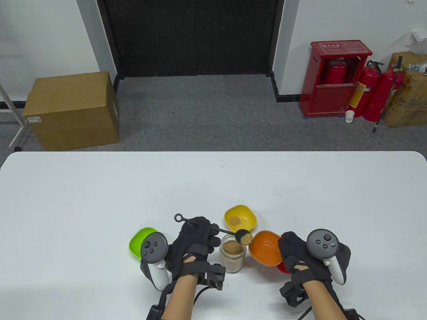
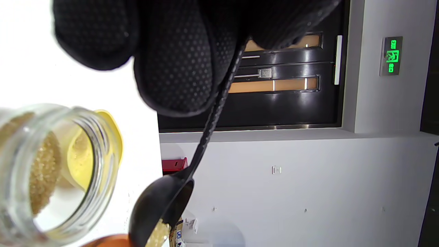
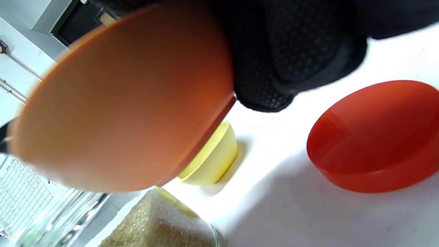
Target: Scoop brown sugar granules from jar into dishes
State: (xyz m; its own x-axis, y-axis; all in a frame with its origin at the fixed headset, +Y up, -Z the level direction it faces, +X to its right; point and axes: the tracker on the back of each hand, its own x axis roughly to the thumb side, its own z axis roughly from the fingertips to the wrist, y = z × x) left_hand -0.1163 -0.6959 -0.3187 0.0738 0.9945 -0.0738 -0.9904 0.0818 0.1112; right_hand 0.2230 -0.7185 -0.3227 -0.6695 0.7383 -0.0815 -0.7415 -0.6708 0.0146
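My left hand (image 1: 193,246) pinches the black spoon (image 1: 213,229), its bowl heaped with brown sugar (image 1: 246,237) just above the jar (image 1: 232,253). My right hand (image 1: 297,253) grips the orange dish (image 1: 265,248), lifted and tilted beside the jar. The glass jar stands between my hands on the worktop (image 1: 100,193), partly filled.
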